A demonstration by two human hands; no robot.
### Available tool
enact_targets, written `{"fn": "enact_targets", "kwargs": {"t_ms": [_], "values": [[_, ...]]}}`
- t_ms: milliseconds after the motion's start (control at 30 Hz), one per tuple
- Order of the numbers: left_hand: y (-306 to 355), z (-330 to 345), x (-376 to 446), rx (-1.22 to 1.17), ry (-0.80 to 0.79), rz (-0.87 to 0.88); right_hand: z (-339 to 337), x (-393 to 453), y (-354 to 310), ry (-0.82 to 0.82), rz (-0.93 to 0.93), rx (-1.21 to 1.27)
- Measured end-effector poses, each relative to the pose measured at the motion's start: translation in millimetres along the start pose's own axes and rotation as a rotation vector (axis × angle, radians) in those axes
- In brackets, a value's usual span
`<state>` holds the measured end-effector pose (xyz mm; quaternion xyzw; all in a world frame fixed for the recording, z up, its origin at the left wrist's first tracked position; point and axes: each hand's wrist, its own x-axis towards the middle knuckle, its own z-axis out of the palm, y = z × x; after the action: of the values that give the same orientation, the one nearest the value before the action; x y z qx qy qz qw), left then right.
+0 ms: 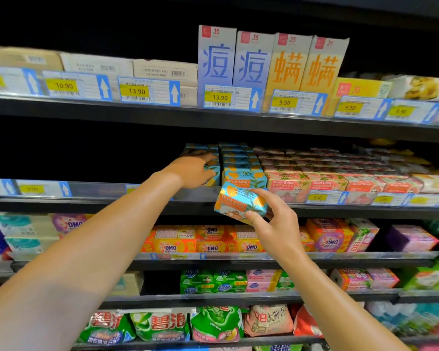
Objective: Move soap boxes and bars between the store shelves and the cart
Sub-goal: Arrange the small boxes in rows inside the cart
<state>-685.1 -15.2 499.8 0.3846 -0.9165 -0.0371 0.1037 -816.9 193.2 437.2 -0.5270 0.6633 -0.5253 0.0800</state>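
Note:
My right hand (274, 224) pinches a blue and orange Goat Soap box (238, 202) in front of the second shelf's edge (112, 201), tilted. My left hand (193, 171) reaches into that shelf and grips another blue Goat Soap box (211, 173) at the left end of the blue row. More blue Goat Soap boxes (243, 177) stand in stacked rows just right of it. Pink Goat Soap boxes (322, 183) fill the shelf further right. No cart shows.
The top shelf holds tall blue boxes (232, 59) and orange boxes (307, 64) behind price tags. Orange OMO soap bars (208, 240) sit one shelf below my hands. Green packs (213, 281) and detergent bags (162, 325) lie lower. Left of my left hand the second shelf is dark.

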Motion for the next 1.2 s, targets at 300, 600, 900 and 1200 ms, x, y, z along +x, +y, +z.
{"fn": "enact_targets", "kwargs": {"t_ms": [300,600,900,1200], "values": [[-12,2,10,-0.034,0.003,0.093,6,-1,-3,0.044,0.008,-0.019],[-10,2,7,-0.044,-0.003,0.107,12,-5,-13,0.071,-0.026,-0.033],[0,-22,-58,-0.666,0.302,0.213,16,5,-35,0.052,-0.108,-0.074],[-18,-24,-80,-0.475,0.506,0.178,31,26,-45,0.098,-0.132,-0.216]]}}
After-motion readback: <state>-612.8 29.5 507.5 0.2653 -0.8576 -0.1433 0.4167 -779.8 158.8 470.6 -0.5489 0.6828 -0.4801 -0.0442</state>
